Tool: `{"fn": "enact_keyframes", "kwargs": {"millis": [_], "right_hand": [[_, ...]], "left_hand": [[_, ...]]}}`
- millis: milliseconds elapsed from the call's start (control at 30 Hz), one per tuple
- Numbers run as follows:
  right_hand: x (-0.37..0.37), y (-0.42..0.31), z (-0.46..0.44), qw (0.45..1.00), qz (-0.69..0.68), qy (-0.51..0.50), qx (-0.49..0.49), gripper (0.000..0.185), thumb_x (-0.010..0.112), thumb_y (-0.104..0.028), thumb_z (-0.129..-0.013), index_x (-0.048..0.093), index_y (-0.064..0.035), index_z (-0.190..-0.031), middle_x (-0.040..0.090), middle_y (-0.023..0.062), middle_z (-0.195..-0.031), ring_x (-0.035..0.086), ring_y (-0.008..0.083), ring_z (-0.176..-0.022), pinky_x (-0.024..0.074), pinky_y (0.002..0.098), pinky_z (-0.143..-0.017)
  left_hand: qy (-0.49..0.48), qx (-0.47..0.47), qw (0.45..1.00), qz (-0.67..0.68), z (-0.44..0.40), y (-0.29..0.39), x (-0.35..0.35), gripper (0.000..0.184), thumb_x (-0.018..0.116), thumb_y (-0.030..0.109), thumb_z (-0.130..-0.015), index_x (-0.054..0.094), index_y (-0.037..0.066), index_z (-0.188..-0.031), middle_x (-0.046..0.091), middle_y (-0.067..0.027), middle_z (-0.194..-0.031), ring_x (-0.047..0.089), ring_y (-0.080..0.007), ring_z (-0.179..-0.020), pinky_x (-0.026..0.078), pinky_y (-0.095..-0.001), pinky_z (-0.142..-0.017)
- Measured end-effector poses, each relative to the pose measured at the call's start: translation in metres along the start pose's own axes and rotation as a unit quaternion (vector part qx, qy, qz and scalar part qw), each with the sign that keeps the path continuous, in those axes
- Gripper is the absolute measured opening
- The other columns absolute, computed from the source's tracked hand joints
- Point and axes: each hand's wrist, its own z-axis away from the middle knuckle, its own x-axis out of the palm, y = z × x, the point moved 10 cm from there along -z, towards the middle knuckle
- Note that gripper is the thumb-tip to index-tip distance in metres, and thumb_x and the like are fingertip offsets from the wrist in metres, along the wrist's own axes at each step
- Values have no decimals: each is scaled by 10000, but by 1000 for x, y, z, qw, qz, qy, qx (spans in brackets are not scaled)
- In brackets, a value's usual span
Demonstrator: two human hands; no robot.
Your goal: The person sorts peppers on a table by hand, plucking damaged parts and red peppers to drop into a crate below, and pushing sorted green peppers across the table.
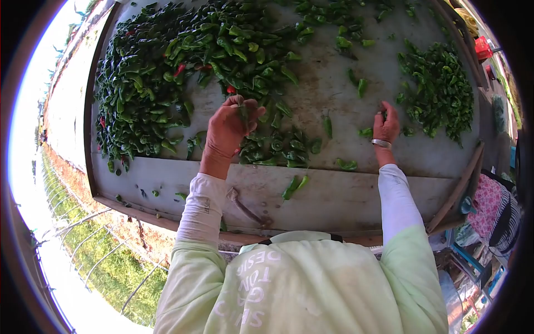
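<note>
My left hand (227, 125) is raised over the table, its fingers closed around a green pepper (243, 111). Behind and below it lies a small group of green peppers (278, 147). My right hand (387, 127), with a bracelet at the wrist, hovers at the right with its fingers curled inward. A dark bit shows between thumb and fingers there, too small to name. Close to that hand are a loose green pepper (365, 132) and the right-hand pile of peppers (439, 89). A large heap of green peppers (139, 83), with a few red ones, covers the left side.
The grey tabletop (328, 72) has wooden edging, including a slanted board (457, 183) at the right. A curved stick-like piece (245, 206) lies near the front edge. Beyond the right side are a red object (483, 48) and a pink patterned cloth (485, 203).
</note>
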Motion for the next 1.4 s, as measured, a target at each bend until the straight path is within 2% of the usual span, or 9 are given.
{"fn": "enact_keyframes", "kwargs": {"millis": [67,100,200,267,733,767,833,967,1400], "right_hand": [[1,-1,0,1000,-1,-8,8,328,547,-63,-697,596,-75,-1021,597,107,-884,584,291,-816,483,381,-729],[-1,-3,0,1000,3,-3,4,324,550,-64,-697,593,-74,-1018,597,109,-885,582,296,-820,483,386,-728],[-3,-4,0,1000,12,8,7,308,552,-64,-699,582,-71,-1005,598,115,-889,582,312,-834,482,403,-724],[-8,-10,-2,1000,12,17,9,309,537,-72,-693,570,-86,-1001,591,134,-891,580,339,-816,486,415,-706],[-11,-2,2,995,-23,17,94,293,568,-70,-681,571,-123,-969,581,103,-885,590,322,-772,495,418,-661],[-11,-4,4,995,-22,18,95,293,568,-70,-681,571,-123,-969,581,103,-885,590,322,-772,495,418,-661],[-14,-5,0,996,10,11,87,297,565,-67,-690,570,-107,-984,586,120,-872,586,329,-784,496,405,-680],[-7,0,4,998,12,32,47,306,581,-75,-678,573,-88,-983,588,131,-929,573,333,-873,486,413,-741],[0,-1,2,999,34,-24,24,321,604,-115,-689,584,-104,-1009,600,116,-945,589,314,-866,494,395,-736]], "left_hand": [[18,36,999,-12,-11,29,-19,173,567,169,-836,572,45,-957,640,-86,-862,635,-218,-726,527,-280,-571],[133,63,954,-260,-16,49,-46,172,594,193,-804,600,56,-907,645,-87,-825,636,-239,-762,509,-306,-582],[257,214,616,-713,-15,94,-32,176,661,223,-706,668,85,-815,649,-117,-768,620,-291,-780,476,-379,-659],[221,281,546,-758,-27,85,-17,210,673,216,-669,681,101,-844,631,-144,-801,588,-339,-771,466,-406,-713],[126,259,479,-829,-73,38,54,259,682,170,-662,617,15,-859,590,-167,-792,589,-331,-729,463,-423,-655],[123,260,479,-829,-68,38,55,259,682,170,-662,617,15,-859,590,-167,-792,589,-331,-729,463,-423,-655],[122,183,691,-689,-69,33,42,258,681,171,-688,645,12,-888,622,-100,-701,567,-237,-611,457,-383,-614],[115,61,918,-376,-56,13,18,141,704,161,-735,637,69,-819,559,18,-610,445,-49,-456,274,-198,-387],[109,40,988,-106,-12,19,-15,202,644,197,-824,567,39,-923,613,-61,-774,587,-144,-636,430,-251,-487]]}}
